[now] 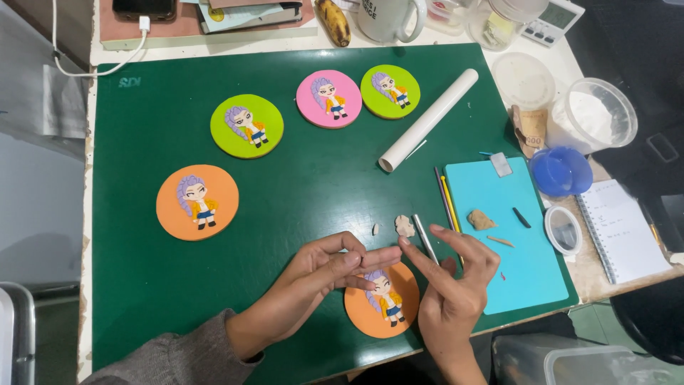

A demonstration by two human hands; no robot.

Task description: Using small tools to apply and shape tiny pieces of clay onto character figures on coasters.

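My left hand [324,274] hovers over an orange round disc [360,308] that carries a small clay figure [385,294] with purple hair, its fingertips stretched toward my right hand. My right hand [452,281] holds a thin silver tool [426,239] between thumb and fingers, and its forefinger points at the left fingertips. A beige clay lump [405,227] and a tiny crumb [375,229] lie on the green cutting mat [157,278] just beyond the hands. Whether the left fingers pinch a bit of clay I cannot tell.
Other figure discs lie on the mat: orange [197,202], lime [246,125], pink [329,99], green [390,91]. A white rolling tube [427,120] lies diagonally. A turquoise board [502,235] holds clay [481,219] and tools. Blue lid [561,171], powder tub [600,114], notebook [627,228], mug [388,18] stand around.
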